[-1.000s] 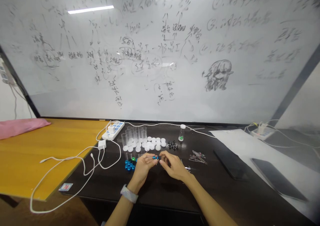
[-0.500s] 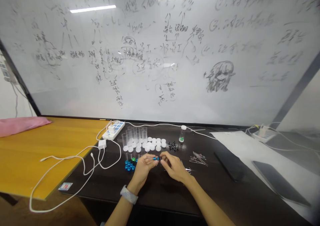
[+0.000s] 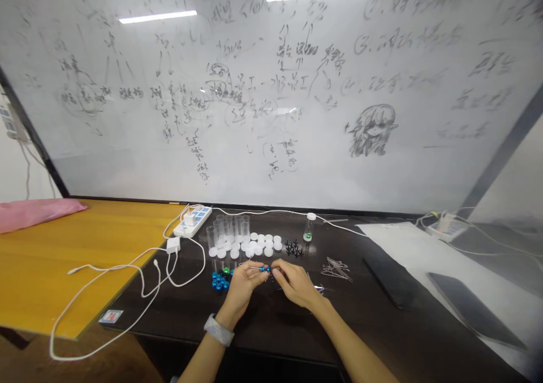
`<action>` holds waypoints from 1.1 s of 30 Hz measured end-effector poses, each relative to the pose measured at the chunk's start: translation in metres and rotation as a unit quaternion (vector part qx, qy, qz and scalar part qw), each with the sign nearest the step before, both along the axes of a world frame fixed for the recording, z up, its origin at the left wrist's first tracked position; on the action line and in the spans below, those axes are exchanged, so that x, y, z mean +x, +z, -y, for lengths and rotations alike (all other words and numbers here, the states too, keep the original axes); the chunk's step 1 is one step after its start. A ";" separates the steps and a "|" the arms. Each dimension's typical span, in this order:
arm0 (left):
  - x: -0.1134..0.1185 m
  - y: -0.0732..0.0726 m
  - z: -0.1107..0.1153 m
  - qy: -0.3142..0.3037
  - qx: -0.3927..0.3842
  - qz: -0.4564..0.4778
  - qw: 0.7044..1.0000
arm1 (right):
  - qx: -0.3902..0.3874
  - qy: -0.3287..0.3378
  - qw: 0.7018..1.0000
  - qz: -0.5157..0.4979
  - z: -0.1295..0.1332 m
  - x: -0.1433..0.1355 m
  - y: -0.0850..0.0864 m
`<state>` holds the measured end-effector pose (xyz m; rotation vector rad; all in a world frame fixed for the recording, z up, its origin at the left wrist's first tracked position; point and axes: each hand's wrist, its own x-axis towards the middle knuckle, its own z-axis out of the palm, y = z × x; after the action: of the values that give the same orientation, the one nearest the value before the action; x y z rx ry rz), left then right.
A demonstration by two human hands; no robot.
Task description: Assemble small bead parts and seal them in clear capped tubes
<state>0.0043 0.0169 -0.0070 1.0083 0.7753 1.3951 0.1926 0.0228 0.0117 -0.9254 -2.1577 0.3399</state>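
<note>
My left hand [image 3: 241, 285] is closed in a pinch on a thin metal pin with a shiny blue bead-like piece [image 3: 264, 269] on it. At the right end of that piece, the closed fingertips of my right hand [image 3: 298, 287] meet it; what they grip there is too small to make out. Left of my left hand lies a cluster of blue pieces [image 3: 218, 283] with a green one [image 3: 226, 270] at its edge. White round caps [image 3: 258, 246] and small black pronged parts [image 3: 294, 248] lie just beyond both hands.
Clear tubes [image 3: 232, 224] stand behind the caps. A capped tube [image 3: 308, 229] with something green inside stands farther right. Loose thin pins [image 3: 336, 270] lie right of my hands, near a dark flat device [image 3: 388, 281]. White cables [image 3: 144, 281] and a power strip [image 3: 193, 220] are at left.
My right fingertips have shifted slightly, and the dark bit seen at the blue piece's right end is now covered. Otherwise both hands stay in place.
</note>
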 end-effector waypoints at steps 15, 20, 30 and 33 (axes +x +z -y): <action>0.000 0.001 0.001 -0.006 0.004 0.000 1.000 | 0.008 0.001 1.000 0.004 0.000 0.000 0.000; 0.000 0.000 0.000 -0.006 -0.001 0.003 1.000 | 0.000 0.007 1.000 0.009 0.000 0.000 -0.001; 0.000 -0.001 -0.001 -0.006 0.000 0.005 1.000 | 0.008 0.005 1.000 0.019 0.001 0.000 -0.001; 0.000 0.001 0.001 -0.002 -0.005 0.001 1.000 | -0.009 0.002 1.000 0.010 0.000 -0.001 -0.001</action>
<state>0.0044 0.0162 -0.0059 1.0010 0.7773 1.3872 0.1921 0.0223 0.0107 -0.9373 -2.1795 0.3529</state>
